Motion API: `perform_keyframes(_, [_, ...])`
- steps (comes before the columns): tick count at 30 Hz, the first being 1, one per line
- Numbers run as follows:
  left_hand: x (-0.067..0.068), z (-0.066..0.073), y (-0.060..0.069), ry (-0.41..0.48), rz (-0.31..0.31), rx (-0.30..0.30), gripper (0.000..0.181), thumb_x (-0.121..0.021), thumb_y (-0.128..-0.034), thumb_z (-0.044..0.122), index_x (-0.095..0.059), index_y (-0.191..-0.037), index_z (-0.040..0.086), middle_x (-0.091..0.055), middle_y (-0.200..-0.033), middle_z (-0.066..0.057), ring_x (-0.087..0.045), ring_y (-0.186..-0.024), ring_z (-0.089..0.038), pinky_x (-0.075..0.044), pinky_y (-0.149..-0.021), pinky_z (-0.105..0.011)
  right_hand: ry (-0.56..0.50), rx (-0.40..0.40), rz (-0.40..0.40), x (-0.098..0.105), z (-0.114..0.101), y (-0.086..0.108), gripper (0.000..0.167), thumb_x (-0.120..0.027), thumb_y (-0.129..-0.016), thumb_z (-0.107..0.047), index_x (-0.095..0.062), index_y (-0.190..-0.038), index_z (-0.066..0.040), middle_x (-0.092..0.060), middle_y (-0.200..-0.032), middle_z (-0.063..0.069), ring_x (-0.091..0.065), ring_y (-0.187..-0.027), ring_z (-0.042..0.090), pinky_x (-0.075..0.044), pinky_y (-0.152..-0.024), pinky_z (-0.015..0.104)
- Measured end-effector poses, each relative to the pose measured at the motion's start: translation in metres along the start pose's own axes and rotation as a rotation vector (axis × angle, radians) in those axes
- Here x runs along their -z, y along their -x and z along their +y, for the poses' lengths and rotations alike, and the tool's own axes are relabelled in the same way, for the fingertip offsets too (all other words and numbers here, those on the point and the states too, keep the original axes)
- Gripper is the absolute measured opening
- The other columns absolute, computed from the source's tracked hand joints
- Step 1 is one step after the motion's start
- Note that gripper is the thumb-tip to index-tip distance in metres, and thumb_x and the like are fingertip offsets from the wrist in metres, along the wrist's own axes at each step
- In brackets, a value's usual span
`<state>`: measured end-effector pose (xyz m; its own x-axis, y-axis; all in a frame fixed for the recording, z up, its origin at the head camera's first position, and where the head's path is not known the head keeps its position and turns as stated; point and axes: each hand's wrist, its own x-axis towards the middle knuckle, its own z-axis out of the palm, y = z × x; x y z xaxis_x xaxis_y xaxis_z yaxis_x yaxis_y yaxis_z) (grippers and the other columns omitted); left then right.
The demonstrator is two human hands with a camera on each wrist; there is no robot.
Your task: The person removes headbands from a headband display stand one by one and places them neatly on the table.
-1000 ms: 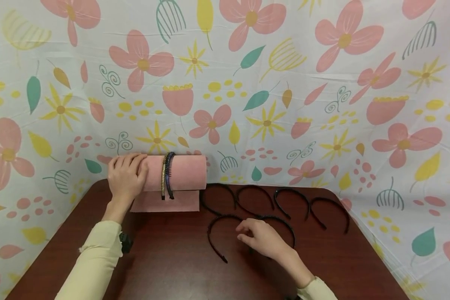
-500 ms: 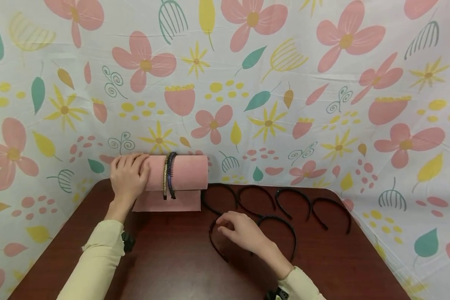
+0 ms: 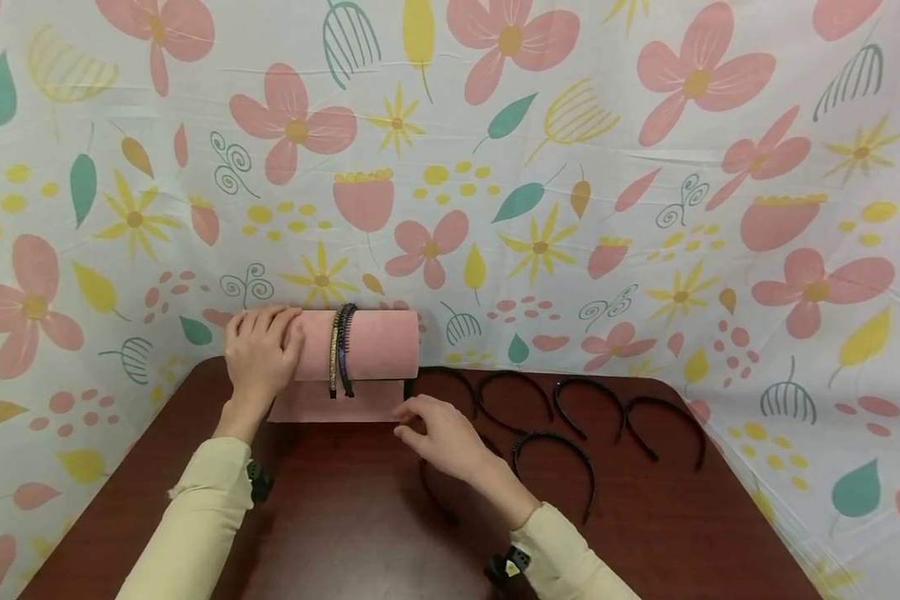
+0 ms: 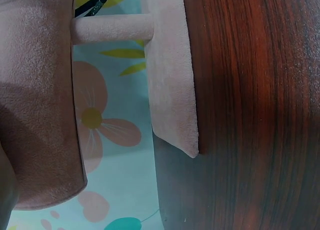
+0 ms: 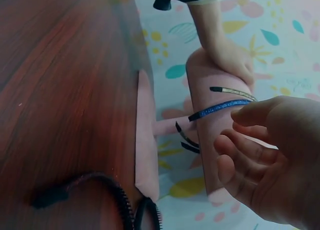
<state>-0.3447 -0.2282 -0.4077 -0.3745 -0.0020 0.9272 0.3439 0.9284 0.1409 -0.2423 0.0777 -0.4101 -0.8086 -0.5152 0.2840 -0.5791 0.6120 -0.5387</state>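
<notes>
A pink headband stand (image 3: 375,346), a padded roll on a post and flat base, stands at the back left of the table. My left hand (image 3: 262,350) grips the roll's left end, fingers bent over its top. Around the roll sit a gold headband (image 3: 333,354) and a dark blue headband (image 3: 346,354), side by side; in the right wrist view the blue headband (image 5: 220,108) glitters. My right hand (image 3: 442,437) holds nothing, its fingers loosely bent, near the base's front right corner. It partly hides a black headband (image 3: 437,492) lying on the table.
Several more black headbands lie to the right, among them a toothed headband (image 3: 547,437) in front and a headband (image 3: 667,404) at the far right. The brown table (image 3: 330,517) meets a flowered cloth (image 3: 540,167) behind.
My right hand has moved left and a little back, from over the front headbands toward the stand's base. My left hand stays on the roll. The view has shifted slightly.
</notes>
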Motion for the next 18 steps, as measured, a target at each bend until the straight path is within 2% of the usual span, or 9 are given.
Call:
perform_keyframes(7, [0.000,0.000,0.001,0.011,0.000,0.008,0.036,-0.053,-0.0947,0.034,-0.076,-0.106,0.010,-0.072,-0.106,-0.012,-0.064,-0.100,-0.035,-0.039,-0.103,-0.054,-0.041,-0.012,0.056,-0.007,0.000,-0.016,0.019,-0.063,-0.097,-0.021,-0.069,-0.115,-0.018,-0.068,-0.101,-0.005,-0.058,-0.076,0.005,-0.049,-0.066,0.020])
perform_keyframes(12, [0.001,-0.001,0.000,-0.002,-0.014,0.004,0.037,-0.051,-0.0960,0.035,-0.075,-0.107,0.009,-0.072,-0.107,-0.013,-0.064,-0.101,-0.036,-0.040,-0.102,-0.056,-0.058,-0.019,0.071,-0.012,-0.001,-0.025,0.019,-0.063,-0.097,-0.021,-0.070,-0.115,-0.018,-0.068,-0.102,-0.005,-0.058,-0.077,0.005,-0.048,-0.067,0.019])
perform_keyframes(18, [0.002,0.000,0.000,-0.010,-0.014,-0.002,0.037,-0.050,-0.0966,0.035,-0.075,-0.107,0.010,-0.072,-0.107,-0.013,-0.064,-0.100,-0.036,-0.040,-0.102,-0.056,-0.093,-0.044,0.081,-0.019,-0.008,-0.037,0.020,-0.064,-0.097,-0.023,-0.068,-0.116,-0.017,-0.068,-0.106,-0.003,-0.064,-0.080,0.009,-0.050,-0.065,0.019])
